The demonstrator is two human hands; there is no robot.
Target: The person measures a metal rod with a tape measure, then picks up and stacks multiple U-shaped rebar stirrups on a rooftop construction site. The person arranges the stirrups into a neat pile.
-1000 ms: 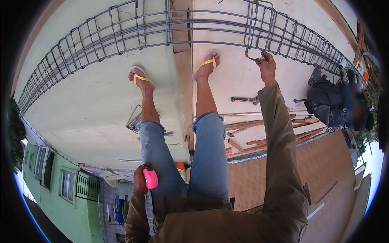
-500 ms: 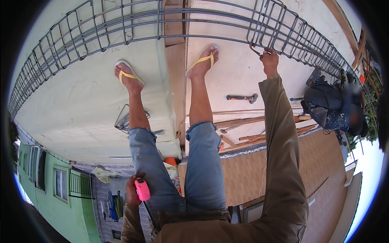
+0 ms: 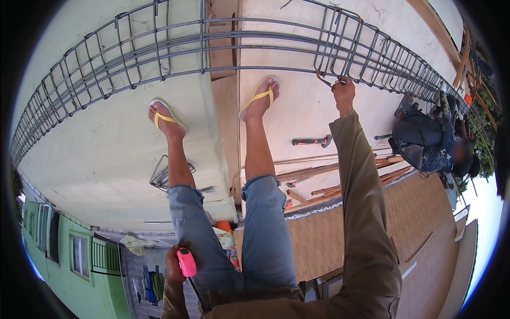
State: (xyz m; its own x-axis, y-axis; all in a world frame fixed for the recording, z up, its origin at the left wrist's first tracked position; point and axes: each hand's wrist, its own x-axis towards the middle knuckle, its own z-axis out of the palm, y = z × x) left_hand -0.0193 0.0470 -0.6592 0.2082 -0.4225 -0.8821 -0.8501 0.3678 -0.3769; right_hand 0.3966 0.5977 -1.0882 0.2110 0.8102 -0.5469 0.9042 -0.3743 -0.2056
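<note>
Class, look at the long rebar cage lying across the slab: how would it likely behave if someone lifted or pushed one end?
The rebar cage is many steel bars tied by stirrups, so probably heavy and hard to slide. Being very long, it may sag when lifted at one end. Its boxy section makes rolling unlikely. The right hand grips one stirrup.

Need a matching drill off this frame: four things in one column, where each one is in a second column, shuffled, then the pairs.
Things:
1. pink tape measure
2. hammer
3. rebar cage
4. loose stirrups

Places:
A. on the slab, between the right leg and the right arm
B. in the left hand
C. on the slab, left of the left leg
D. along the slab ahead of the feet, gripped by the right hand

Pairs: 1-B, 2-A, 3-D, 4-C
</note>
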